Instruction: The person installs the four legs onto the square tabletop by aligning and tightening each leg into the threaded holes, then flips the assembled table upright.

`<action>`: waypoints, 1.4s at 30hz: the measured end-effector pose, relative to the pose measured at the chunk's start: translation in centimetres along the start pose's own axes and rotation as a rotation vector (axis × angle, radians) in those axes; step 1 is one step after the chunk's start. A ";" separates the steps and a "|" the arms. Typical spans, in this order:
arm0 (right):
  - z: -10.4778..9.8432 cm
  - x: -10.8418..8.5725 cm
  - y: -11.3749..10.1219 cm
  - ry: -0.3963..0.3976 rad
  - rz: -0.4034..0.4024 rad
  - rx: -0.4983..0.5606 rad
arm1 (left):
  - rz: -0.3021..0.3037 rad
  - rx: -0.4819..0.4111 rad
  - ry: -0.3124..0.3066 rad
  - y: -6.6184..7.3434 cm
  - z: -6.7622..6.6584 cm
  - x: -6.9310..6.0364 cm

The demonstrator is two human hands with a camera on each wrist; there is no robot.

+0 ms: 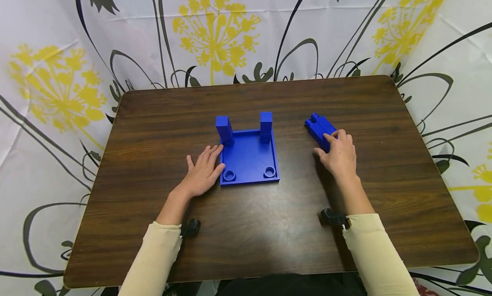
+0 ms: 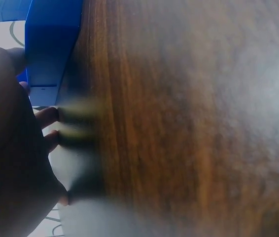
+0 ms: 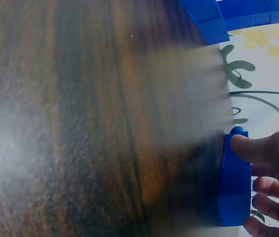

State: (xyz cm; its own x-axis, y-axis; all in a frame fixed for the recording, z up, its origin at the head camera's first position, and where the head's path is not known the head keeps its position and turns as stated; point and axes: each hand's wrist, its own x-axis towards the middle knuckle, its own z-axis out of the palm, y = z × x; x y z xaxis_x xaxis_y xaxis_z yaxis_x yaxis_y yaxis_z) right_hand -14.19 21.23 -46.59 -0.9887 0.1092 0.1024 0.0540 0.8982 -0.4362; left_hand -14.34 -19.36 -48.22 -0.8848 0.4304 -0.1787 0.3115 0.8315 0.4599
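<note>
The long blue blocks (image 1: 318, 126) pointed away and left from the nearer right hand (image 1: 340, 156); I couldn't tell its grip. The left hand (image 1: 201, 174), spread wide, touched the tray (image 1: 249, 159).

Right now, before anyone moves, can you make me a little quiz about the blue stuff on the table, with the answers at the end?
1. How many blue posts stand on the blue tray?

2. True or false: the round sockets at the tray's two near corners have no posts in them.

3. Where do the loose blue pieces lie?
A) Inside the tray
B) Left of the tray
C) Right of the tray, by the right hand

Key:
1. Two, at the far corners.
2. True.
3. C.
</note>
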 end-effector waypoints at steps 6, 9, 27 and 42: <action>0.0 -0.1 0.3 -0.001 -0.009 0.011 | -0.003 0.000 -0.006 0.0 0.1 -0.1; -0.1 -0.3 0.3 -0.015 0.006 0.038 | -0.002 -0.003 0.001 0.0 0.1 -0.1; -0.2 -0.4 1.1 -0.150 0.130 0.087 | -0.004 -0.004 0.003 0.1 0.0 -0.1; -1.6 0.3 -0.1 0.065 0.040 1.214 | 0.001 -0.003 -0.001 0.1 -0.1 -0.2</action>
State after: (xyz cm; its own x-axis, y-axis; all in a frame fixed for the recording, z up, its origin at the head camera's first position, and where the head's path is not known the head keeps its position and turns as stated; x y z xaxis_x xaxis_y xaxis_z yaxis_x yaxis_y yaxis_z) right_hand -14.23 21.84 -45.07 -0.9786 0.1805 0.0991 -0.1159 -0.0851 -0.9896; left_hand -14.22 -19.39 -48.05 -0.8840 0.4317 -0.1794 0.3114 0.8300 0.4628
